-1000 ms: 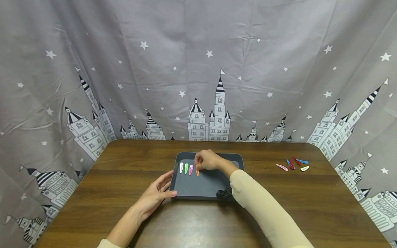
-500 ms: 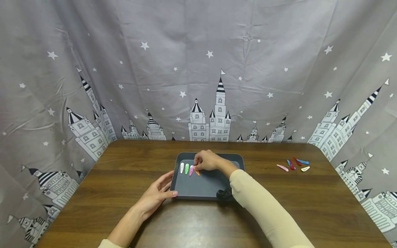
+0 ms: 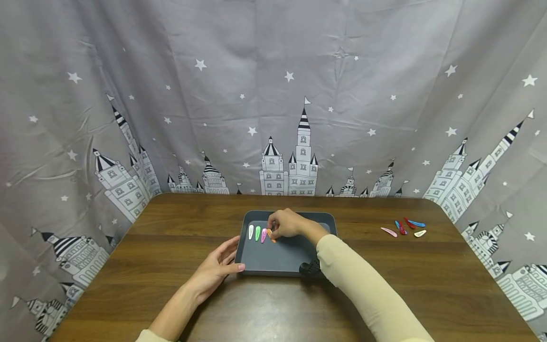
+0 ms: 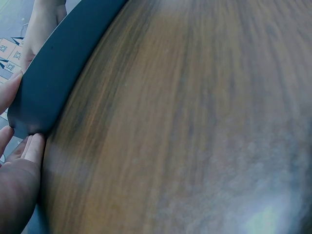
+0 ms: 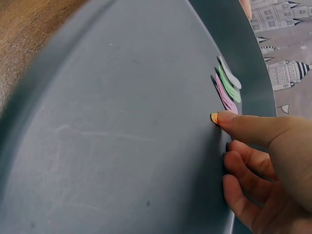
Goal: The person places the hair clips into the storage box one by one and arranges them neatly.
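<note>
My right hand reaches into the dark grey tray and holds an orange snap hair clip near the tray floor. In the right wrist view, the thumb covers most of the orange clip and only its tip shows. Left of it lie a white clip, a green clip and a pink clip, side by side in a row. My left hand grips the tray's near left corner, thumb on the front rim and fingers along the left side.
On the wooden table, right of the tray, lie more clips: a pale pink clip, a cream clip and several red and blue ones. A black strapped item sits by my right wrist. A grey curtain hangs behind.
The orange clip has turned from nearly upright in view to a slant, its upper end toward the pink clip. My left hand and the tray have stayed put.
</note>
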`<state>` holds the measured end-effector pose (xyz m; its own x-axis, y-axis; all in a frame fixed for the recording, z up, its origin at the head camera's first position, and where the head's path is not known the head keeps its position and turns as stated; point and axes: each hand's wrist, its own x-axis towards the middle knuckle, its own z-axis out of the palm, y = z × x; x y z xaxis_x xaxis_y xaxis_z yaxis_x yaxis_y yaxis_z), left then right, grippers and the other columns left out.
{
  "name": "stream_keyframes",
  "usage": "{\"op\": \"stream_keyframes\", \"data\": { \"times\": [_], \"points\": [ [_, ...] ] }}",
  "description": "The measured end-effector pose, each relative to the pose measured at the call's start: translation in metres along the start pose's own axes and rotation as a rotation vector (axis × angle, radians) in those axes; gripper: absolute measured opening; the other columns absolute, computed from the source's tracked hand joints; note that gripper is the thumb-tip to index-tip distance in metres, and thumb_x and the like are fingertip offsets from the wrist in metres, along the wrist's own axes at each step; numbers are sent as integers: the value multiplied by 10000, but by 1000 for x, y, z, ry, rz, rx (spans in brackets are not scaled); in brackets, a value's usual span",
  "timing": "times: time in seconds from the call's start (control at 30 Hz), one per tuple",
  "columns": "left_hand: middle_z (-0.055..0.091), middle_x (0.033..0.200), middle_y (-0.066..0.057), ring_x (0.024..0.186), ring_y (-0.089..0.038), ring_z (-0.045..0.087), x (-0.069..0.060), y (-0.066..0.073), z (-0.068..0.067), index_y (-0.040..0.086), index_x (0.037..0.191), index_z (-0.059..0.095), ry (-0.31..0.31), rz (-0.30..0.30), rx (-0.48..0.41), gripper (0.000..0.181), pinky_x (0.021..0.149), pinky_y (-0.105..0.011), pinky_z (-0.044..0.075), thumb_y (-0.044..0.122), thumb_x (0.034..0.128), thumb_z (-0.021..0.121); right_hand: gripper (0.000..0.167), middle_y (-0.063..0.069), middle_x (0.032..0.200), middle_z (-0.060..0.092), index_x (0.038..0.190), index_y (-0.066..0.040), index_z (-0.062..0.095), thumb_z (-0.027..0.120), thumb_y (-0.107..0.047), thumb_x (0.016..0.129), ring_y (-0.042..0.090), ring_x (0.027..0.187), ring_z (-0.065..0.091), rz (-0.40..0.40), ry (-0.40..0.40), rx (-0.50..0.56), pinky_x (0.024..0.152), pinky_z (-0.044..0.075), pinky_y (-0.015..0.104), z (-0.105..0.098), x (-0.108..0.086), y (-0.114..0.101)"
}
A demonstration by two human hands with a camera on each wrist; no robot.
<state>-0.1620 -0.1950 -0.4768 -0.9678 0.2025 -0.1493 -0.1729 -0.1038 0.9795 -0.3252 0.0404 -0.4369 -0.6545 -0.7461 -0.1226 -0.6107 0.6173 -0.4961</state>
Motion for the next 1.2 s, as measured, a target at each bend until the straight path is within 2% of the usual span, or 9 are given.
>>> {"op": "stream_keyframes", "data": {
  "times": [0.3, 0.47, 0.6, 0.8, 1.0, 1.2],
  "points": [
    [265, 1665, -152, 1526, -345, 228, -1, 0, 0, 79, 1606, 317, 1, -4, 0, 835, 1114, -388, 353, -52, 899, 742, 165, -74, 753, 618, 855, -155, 663, 803, -210, 923, 88, 688, 544, 16, 16, -50, 652, 444, 269, 1, -1, -1],
    [252, 1672, -142, 1530, -341, 220, 0, 1, 1, 74, 1607, 310, -5, -4, -3, 834, 1111, -381, 358, -52, 902, 737, 194, -60, 772, 602, 841, -162, 647, 796, -245, 934, 99, 699, 520, 28, 13, -69, 649, 429, 273, -1, -2, -2],
    [244, 1676, -140, 1533, -343, 210, 0, 1, 1, 73, 1607, 311, -5, -3, 0, 833, 1117, -383, 351, -47, 903, 739, 184, -53, 807, 607, 867, -162, 662, 783, -277, 946, 114, 725, 526, 26, 12, -85, 664, 437, 290, -4, -6, -3],
    [253, 1671, -146, 1530, -344, 217, -1, 0, 1, 75, 1605, 317, 5, -5, -3, 834, 1121, -386, 345, -54, 898, 740, 115, -50, 875, 643, 972, -146, 710, 770, -243, 952, 120, 773, 579, -13, 7, -62, 694, 484, 309, -14, -14, -1],
    [275, 1662, -144, 1526, -340, 232, 0, 1, 2, 85, 1603, 332, 7, -17, -7, 839, 1101, -376, 373, -41, 892, 760, 157, -61, 870, 677, 1052, -105, 736, 777, -213, 946, 97, 785, 613, -57, 4, -41, 727, 508, 297, -27, -23, 3],
    [277, 1660, -158, 1521, -340, 245, 0, 0, 2, 70, 1603, 325, 12, -7, -14, 836, 1100, -361, 374, -62, 892, 744, 229, -63, 826, 665, 1068, -54, 737, 799, -221, 924, 100, 764, 597, -93, 11, -32, 727, 501, 306, -41, -34, 5]
  ]
}}
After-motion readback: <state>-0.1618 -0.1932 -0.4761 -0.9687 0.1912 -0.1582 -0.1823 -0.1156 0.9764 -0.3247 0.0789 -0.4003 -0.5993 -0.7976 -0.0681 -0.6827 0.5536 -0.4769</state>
